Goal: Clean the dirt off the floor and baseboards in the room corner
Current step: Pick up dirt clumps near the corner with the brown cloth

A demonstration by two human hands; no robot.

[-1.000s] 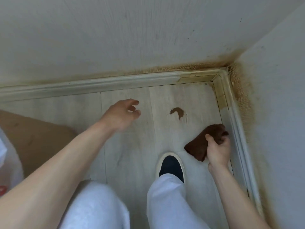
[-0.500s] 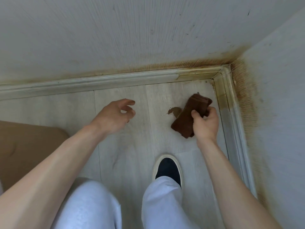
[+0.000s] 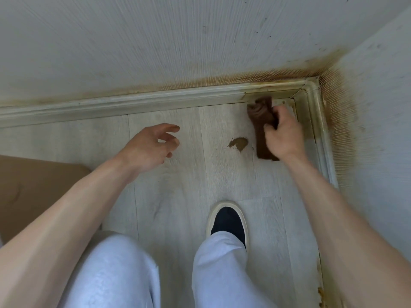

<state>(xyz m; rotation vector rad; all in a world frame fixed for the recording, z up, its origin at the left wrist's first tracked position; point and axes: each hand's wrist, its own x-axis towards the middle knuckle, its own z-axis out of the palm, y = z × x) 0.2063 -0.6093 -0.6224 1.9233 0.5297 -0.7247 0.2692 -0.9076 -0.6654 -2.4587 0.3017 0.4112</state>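
We grip a folded brown cloth (image 3: 261,127) in our right hand (image 3: 283,135), fingers curled around it, and its far end lies against the rear baseboard (image 3: 155,101) close to the room corner, where the rear strip meets the right baseboard (image 3: 320,134). The cloth runs lengthwise toward us over the pale plank floor (image 3: 178,185). Just to its left, apart from it, sits a small brown dirt spot (image 3: 239,143) on the floor. Both baseboards look yellowed and grimy near the corner, and a rusty brown stain (image 3: 340,103) spreads along the bottom of the white walls above them. Our left hand (image 3: 151,145) hovers over the floor well left of the dirt spot, fingers loosely curled and apart, holding nothing; whether it touches the floor we cannot tell. Below, one dark shoe with a pale rim (image 3: 228,221) stands on the planks between our forearms, and our light trouser legs (image 3: 115,274) fill the bottom of the view. A brown cardboard-like sheet (image 3: 33,185) lies on the floor at the left edge.
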